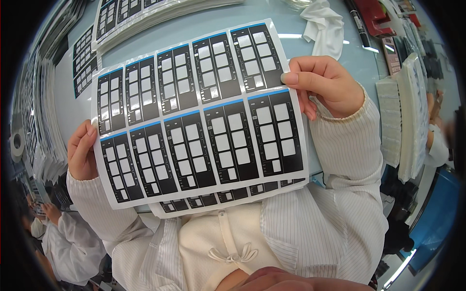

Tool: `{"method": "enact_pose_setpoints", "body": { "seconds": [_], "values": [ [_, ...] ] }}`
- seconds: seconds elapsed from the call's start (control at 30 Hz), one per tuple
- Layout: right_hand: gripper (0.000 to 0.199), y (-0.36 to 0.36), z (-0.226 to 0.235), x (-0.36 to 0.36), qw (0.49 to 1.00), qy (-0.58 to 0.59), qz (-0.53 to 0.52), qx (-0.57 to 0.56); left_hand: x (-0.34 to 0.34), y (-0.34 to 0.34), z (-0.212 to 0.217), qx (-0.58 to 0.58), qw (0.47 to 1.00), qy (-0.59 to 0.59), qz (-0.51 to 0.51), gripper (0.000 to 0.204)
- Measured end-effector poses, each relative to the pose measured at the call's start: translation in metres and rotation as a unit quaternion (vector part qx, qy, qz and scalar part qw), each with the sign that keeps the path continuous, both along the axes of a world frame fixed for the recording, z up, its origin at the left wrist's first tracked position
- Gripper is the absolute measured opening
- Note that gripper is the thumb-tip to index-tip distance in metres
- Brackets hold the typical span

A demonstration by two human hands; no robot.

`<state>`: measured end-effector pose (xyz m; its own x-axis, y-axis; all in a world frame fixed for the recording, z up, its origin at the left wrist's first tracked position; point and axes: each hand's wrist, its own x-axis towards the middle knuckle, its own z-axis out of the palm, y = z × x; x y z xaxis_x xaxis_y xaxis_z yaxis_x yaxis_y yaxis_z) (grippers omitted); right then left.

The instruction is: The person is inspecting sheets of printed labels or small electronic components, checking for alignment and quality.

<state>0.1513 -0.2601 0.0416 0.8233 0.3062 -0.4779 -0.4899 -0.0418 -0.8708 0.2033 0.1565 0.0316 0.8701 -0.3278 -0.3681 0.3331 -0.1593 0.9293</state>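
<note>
Between both hands I hold up a printed label sheet (pixel 202 103), white-edged, with two rows of black panels that have blue top strips and white rectangles. My left hand (pixel 83 151) pinches its left edge, fingers partly behind it. On the right edge, my right hand (pixel 324 86) grips with the thumb on the front and the other fingers curled behind. Beneath the lower edge another similar sheet (pixel 217 207) peeks out, mostly covered. A thick stack of like sheets (pixel 145 25) lies beyond, at the upper left.
Tall piles of sheets (pixel 44 116) line the left side, with a tape roll (pixel 17 140) beside them. A crumpled white cloth (pixel 324 26), a black marker (pixel 358 22) and a red tool (pixel 376 17) lie at the far right. White padded packs (pixel 410 116) stand at right. Another person's sleeve (pixel 73 242) shows lower left.
</note>
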Motion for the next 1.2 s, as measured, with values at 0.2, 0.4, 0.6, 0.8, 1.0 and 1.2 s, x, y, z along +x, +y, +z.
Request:
{"method": "enact_pose_setpoints", "body": {
  "seconds": [0.2, 0.4, 0.6, 0.8, 1.0, 1.2],
  "values": [
    [0.023, 0.0004, 0.0006, 0.0005, 1.0, -0.002, 0.004, -0.004, 0.0005, 0.0013, 0.0026, 0.004, 1.0, 0.0, -0.002, 0.02],
    [0.023, -0.0009, 0.0001, 0.001, 1.0, -0.007, 0.009, -0.004, -0.0015, -0.0001, 0.0036, 0.002, 1.0, -0.005, -0.003, 0.02],
    [0.023, -0.0012, -0.0015, -0.0001, 1.0, -0.002, 0.003, -0.003, -0.0022, -0.0017, 0.0021, -0.005, 1.0, 0.0, -0.002, 0.02],
    [0.022, -0.0005, -0.0017, 0.0006, 1.0, -0.003, 0.007, 0.006, -0.0031, -0.0012, 0.0061, -0.009, 1.0, 0.0, -0.006, 0.019],
    [0.023, -0.0001, -0.0016, 0.0013, 1.0, 0.001, 0.003, 0.007, -0.0003, -0.0013, 0.0039, -0.012, 1.0, 0.008, -0.005, 0.019],
    [0.024, 0.0006, -0.0005, 0.0006, 1.0, -0.003, 0.005, 0.012, -0.0051, -0.008, 0.0083, -0.005, 1.0, 0.013, 0.012, 0.02]
  ]
}}
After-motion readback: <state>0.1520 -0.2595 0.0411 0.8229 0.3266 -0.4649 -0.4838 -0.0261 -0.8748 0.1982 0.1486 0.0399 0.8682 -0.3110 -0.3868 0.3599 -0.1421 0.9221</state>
